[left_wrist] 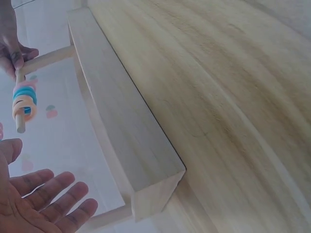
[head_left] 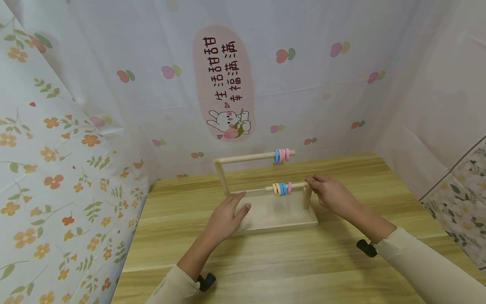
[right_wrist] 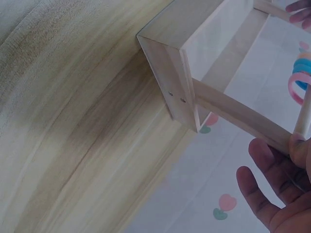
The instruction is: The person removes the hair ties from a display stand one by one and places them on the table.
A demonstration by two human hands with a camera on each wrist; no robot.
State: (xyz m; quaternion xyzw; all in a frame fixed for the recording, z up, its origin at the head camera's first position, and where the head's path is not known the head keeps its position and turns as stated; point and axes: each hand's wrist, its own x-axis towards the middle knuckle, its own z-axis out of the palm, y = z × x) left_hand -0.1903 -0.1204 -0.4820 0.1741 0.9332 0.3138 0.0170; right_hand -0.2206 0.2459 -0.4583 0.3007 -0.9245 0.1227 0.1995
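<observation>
A pale wooden rack with a shallow tray base (head_left: 275, 217) stands in the head view. Its upper rod (head_left: 247, 158) carries a blue ring and pink rings (head_left: 284, 155) near the free right end. Orange, blue and pink rings (head_left: 281, 188) hang on the shorter lower rod (head_left: 300, 185), whose left end is free. My right hand (head_left: 334, 195) pinches the top of the right post (right_wrist: 243, 114), where the lower rod joins it. Over the tray's left side, my left hand (head_left: 228, 215) has its fingers extended and holds nothing, as its palm (left_wrist: 24, 208) shows.
The rack sits on a wood-grain table (head_left: 288, 266). Behind it hangs a white printed curtain (head_left: 322, 101), and a flowered curtain (head_left: 57, 169) borders the left side. Black wrist mounts (head_left: 206, 282) project from under both sleeves.
</observation>
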